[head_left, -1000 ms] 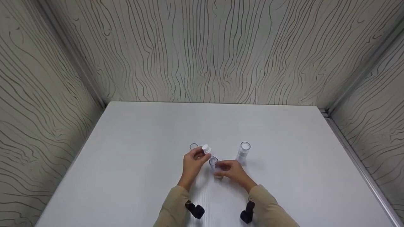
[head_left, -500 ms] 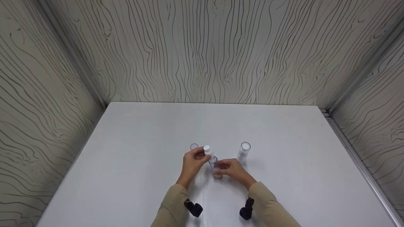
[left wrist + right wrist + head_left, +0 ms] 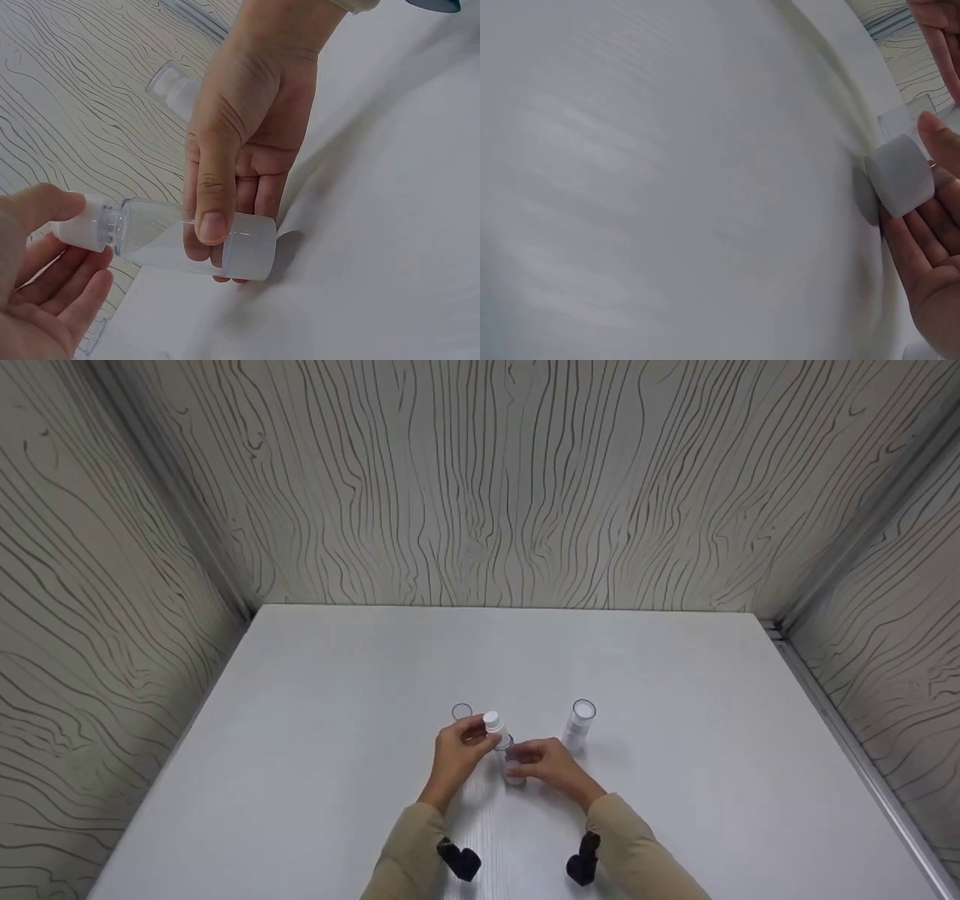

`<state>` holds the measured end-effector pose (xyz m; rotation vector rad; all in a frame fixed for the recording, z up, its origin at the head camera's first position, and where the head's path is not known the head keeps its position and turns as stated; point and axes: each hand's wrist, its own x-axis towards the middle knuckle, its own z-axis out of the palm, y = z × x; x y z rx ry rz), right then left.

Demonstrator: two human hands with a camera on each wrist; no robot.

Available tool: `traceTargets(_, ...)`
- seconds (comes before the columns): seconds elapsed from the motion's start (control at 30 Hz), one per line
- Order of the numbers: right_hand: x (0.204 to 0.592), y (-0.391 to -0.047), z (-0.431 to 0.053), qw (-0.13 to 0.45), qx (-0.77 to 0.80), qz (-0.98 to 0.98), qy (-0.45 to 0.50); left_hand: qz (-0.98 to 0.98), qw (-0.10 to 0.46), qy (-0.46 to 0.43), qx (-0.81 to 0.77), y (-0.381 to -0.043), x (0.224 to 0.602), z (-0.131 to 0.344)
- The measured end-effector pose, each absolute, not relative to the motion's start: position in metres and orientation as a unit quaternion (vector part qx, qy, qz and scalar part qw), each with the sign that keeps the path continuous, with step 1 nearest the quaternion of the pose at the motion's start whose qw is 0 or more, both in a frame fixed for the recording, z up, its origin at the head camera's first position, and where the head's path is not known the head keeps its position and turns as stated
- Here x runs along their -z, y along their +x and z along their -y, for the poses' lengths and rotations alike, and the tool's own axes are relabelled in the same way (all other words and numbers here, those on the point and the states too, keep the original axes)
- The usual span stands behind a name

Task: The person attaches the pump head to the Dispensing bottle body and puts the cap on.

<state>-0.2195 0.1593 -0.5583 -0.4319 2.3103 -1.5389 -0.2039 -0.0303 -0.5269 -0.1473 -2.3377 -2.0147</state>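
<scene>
My left hand (image 3: 455,750) pinches a white ribbed-looking cap or pump top (image 3: 84,223) between thumb and fingers. The top's clear neck meets the mouth of a transparent cylindrical bottle (image 3: 161,238) with a white base (image 3: 251,246). Around the bottle's lower part, my right hand (image 3: 553,765) holds it with the thumb on one side and fingers on the other. In the head view the bottle leans slightly, in line with the top. From the right wrist, mostly the white base (image 3: 901,176) shows beside my right hand (image 3: 934,262). How deep the neck sits is unclear.
A second clear-and-white bottle (image 3: 579,726) stands upright just beyond my right hand. Behind my left hand is a clear round-rimmed piece (image 3: 462,710), partly hidden. The white table (image 3: 337,697) is enclosed by wood-patterned panels (image 3: 480,487) at the back and sides.
The white top, first tilted above the bottle's mouth, has come down and lined up with it. My right hand keeps its hold; the second bottle and clear piece stay put.
</scene>
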Motion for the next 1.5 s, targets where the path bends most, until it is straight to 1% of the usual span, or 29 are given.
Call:
traceTargets(0.2, 0.547, -0.212, -0.156, 0.163, 0.542, -0.81, -0.154, 0.765, 0.02, -0.048, 0.642, -0.204, 0.532, 0.027)
traceTargets(0.3, 0.549, -0.214, -0.156, 0.163, 0.537, -0.813, -0.155, 0.765, 0.02, -0.045, 0.642, -0.203, 0.53, 0.026)
traceTargets(0.4, 0.561, -0.219, -0.159, 0.158, 0.534, -0.815, -0.16, 0.765, 0.022, -0.044, 0.642, -0.203, 0.53, 0.024)
traceTargets(0.5, 0.561, -0.218, -0.159, 0.154, 0.526, -0.82, -0.163, 0.764, 0.022, -0.037, 0.643, -0.203, 0.533, 0.022)
traceTargets(0.87, 0.545, -0.211, -0.154, 0.157, 0.529, -0.818, -0.165, 0.765, 0.035, -0.028, 0.643, -0.205, 0.533, 0.019)
traceTargets(1.2, 0.565, -0.217, -0.158, 0.148, 0.548, -0.807, -0.164, 0.762, 0.04, -0.031, 0.645, -0.204, 0.533, 0.022)
traceTargets(1.5, 0.563, -0.217, -0.159, 0.145, 0.54, -0.814, -0.156, 0.754, 0.032, -0.029, 0.655, -0.203, 0.534, 0.02)
